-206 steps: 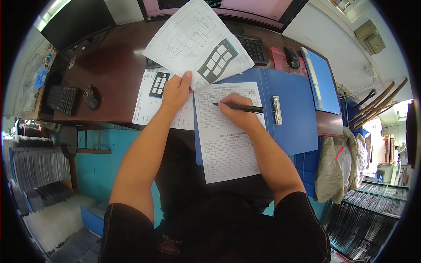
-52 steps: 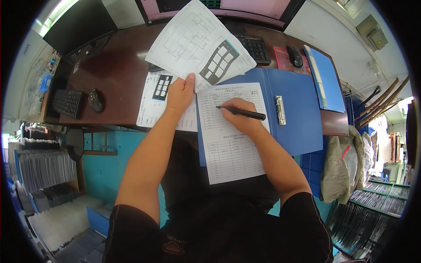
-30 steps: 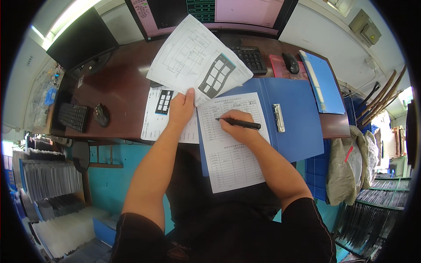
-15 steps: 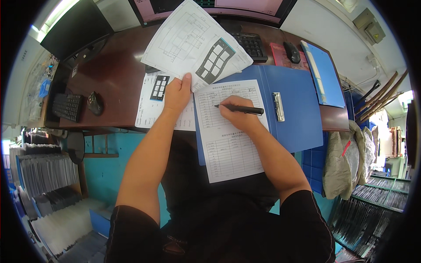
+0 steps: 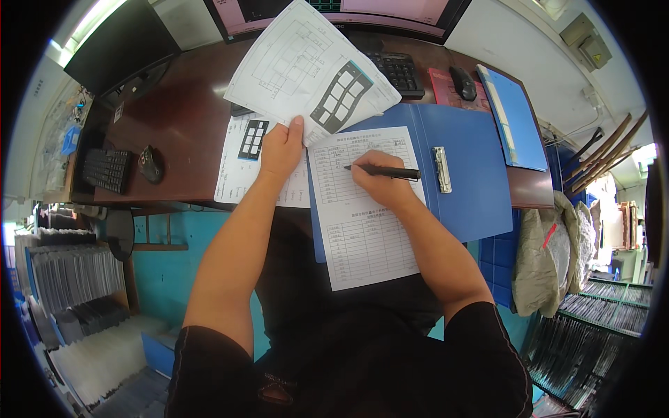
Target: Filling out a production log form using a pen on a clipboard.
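One printed form (image 5: 369, 247) lies on one open blue folder (image 5: 474, 198); over it, the right hand (image 5: 378, 185) grips one black pen (image 5: 396, 172). At the folder's upper left, the left hand (image 5: 281, 149) pinches one drawing (image 5: 279, 70). Two mice (image 5: 150, 164) (image 5: 463, 83) show — one beyond the folder, one well left.

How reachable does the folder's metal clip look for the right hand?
Probably yes: nothing covers the metal clip, close beside the right hand, though that hand holds a black pen.
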{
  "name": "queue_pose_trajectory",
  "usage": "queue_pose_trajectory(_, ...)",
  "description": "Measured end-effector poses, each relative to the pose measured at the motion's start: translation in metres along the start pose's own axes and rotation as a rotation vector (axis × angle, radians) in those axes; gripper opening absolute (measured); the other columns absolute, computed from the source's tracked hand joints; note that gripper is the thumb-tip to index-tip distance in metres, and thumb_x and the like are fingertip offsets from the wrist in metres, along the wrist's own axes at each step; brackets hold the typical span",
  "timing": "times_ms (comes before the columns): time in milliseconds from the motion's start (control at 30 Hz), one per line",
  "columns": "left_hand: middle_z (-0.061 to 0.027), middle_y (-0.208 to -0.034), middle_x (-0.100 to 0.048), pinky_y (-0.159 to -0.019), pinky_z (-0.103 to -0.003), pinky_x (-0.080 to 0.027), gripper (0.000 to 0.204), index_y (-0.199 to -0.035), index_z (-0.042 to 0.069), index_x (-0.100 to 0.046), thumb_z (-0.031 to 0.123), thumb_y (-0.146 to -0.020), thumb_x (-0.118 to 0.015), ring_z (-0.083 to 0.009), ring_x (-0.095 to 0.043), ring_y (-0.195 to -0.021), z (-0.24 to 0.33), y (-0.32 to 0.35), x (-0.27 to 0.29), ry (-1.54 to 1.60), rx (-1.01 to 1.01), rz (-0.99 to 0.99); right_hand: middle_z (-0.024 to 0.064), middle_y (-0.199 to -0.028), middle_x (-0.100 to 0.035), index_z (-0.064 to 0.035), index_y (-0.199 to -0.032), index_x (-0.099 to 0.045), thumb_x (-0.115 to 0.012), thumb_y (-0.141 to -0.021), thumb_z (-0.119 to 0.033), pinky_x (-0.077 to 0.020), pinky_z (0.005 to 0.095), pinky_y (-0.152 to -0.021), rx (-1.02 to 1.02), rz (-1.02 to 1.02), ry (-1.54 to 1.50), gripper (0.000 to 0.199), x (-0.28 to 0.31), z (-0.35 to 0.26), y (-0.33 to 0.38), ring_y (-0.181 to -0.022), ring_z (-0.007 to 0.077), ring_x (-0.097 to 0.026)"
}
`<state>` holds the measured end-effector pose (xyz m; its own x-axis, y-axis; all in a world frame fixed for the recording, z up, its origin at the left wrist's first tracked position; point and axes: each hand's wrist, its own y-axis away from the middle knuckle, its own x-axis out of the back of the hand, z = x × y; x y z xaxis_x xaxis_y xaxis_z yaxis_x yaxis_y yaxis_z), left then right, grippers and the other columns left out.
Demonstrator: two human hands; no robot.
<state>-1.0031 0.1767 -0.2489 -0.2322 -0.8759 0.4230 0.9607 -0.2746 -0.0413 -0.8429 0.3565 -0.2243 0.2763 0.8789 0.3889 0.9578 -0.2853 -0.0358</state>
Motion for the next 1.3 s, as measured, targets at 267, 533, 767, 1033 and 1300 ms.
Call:
queue_pose_trajectory(267,-0.0182,-0.072,-0.070,-0.069,-0.038,-0.051,0.053,-0.088,-0.005,-0.069,0.044,-0.102,-0.053,-0.0285,-0.068,-0.069,-0.001,-0.002,0.000,0.030,-0.014,-0.002,0.0066,-0.078,-0.069,0.0007,-0.090,-0.068,-0.072,-0.086,-0.012,-0.0526,0.0264,-0.061,-0.216,0.095,-0.485,0.014,0.019,0.001,-0.005,-0.067,0.0120,-0.064)
queue_pose_trajectory(533,-0.0185,-0.072,-0.070,-0.067,-0.037,-0.051,0.056,-0.083,-0.006,-0.068,0.044,-0.102,-0.054,-0.0265,-0.067,-0.068,-0.009,-0.005,-0.002,0.038,0.011,0.024,0.0064,-0.084,-0.071,-0.0015,-0.093,-0.072,-0.074,-0.085,-0.015,-0.0529,0.0270,-0.070,-0.030,0.037,-0.016,0.016,0.036,0.015,-0.002,-0.076,0.0123,-0.065)
queue_pose_trajectory(767,-0.0164,-0.069,-0.068,-0.066,-0.036,-0.050,0.055,-0.084,-0.006,-0.069,0.044,-0.102,-0.054,-0.0242,-0.065,-0.065,-0.012,-0.005,-0.003,0.069,-0.022,0.007,0.0076,-0.085,-0.072,-0.0021,-0.094,-0.073,-0.075,-0.085,-0.014,-0.0535,0.0279,-0.070,0.010,-0.010,0.047,0.015,0.035,0.015,-0.001,-0.076,0.0146,-0.066)
queue_pose_trajectory(1033,-0.0139,-0.069,-0.068,-0.066,-0.035,-0.050,0.052,-0.089,-0.005,-0.069,0.043,-0.102,-0.054,-0.0217,-0.064,-0.065,-0.008,-0.002,-0.002,0.063,-0.006,0.006,0.0078,-0.083,-0.072,-0.0015,-0.092,-0.073,-0.075,-0.085,-0.013,-0.0530,0.0273,-0.069,0.002,-0.003,0.034,0.014,0.035,0.015,-0.001,-0.075,0.0133,-0.065)
queue_pose_trajectory(1300,-0.0137,-0.069,-0.068,-0.066,-0.035,-0.050,0.053,-0.089,-0.005,-0.069,0.044,-0.102,-0.053,-0.0213,-0.065,-0.066,-0.008,-0.003,-0.003,0.060,-0.020,0.013,0.0071,-0.080,-0.071,-0.0011,-0.090,-0.073,-0.074,-0.085,-0.013,-0.0519,0.0271,-0.066,0.019,0.006,0.023,0.013,0.036,0.016,-0.001,-0.072,0.0123,-0.064)
